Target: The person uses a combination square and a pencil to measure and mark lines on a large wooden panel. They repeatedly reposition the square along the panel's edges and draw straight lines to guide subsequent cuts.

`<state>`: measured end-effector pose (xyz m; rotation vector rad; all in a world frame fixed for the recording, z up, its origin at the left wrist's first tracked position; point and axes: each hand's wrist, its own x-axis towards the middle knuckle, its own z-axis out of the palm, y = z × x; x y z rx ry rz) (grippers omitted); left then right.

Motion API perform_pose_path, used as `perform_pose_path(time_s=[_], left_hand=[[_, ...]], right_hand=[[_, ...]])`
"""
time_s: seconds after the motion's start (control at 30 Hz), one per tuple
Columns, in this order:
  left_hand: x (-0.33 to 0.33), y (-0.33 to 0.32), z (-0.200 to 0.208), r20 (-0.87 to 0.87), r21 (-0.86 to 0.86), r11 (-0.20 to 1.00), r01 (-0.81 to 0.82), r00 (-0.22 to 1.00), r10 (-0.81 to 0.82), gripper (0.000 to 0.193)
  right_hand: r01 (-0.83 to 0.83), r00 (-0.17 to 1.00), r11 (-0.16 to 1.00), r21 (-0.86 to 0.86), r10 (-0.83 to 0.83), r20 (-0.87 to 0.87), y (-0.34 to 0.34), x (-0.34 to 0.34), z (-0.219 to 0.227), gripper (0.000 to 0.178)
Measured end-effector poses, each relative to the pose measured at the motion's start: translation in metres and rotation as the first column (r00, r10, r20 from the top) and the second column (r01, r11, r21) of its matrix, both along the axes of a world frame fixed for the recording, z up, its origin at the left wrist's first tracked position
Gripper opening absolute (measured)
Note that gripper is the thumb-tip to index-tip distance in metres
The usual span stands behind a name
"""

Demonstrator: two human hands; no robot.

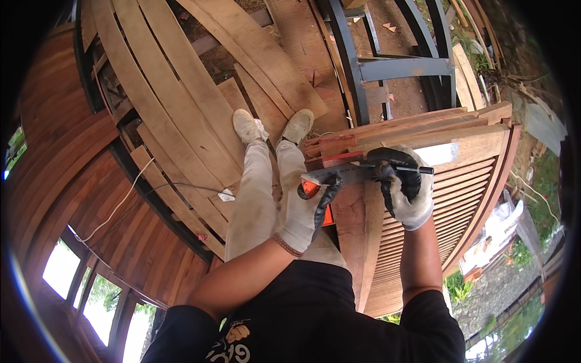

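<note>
Pale floor boards (151, 78) lie with gaps — brown ground (221, 63) shows between. At left stands a reddish wooden wall (136, 224) with bright windows (62, 269).

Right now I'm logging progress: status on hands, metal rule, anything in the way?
Left hand gripping metal rule, orange piece in same hand. Right hand holding dark pen. Slatted wooden panel by right hand; nothing visibly blocking.

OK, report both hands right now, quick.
Left hand: closed, holding a metal ruler.
Right hand: closed, holding a dark pen-like tool.
</note>
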<state>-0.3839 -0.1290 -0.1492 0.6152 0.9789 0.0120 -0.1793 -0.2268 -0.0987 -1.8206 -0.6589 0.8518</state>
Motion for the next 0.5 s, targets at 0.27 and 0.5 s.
perform_pose_path(time_s=[0.27, 0.5], left_hand=[[0.006, 0.004, 0.007, -0.049, 0.105, 0.992, 0.062, 0.997, -0.057, 0.028], [-0.002, 0.008, 0.000, -0.103, 0.188, 0.960, 0.209, 0.976, -0.193, 0.028]], right_hand=[[0.298, 0.939, 0.954, 0.001, -0.294, 0.176, -0.027, -0.002, -0.003, 0.025], [0.718, 0.574, 0.667, 0.201, -0.730, 0.370, -0.079, -0.002, 0.005, 0.058]])
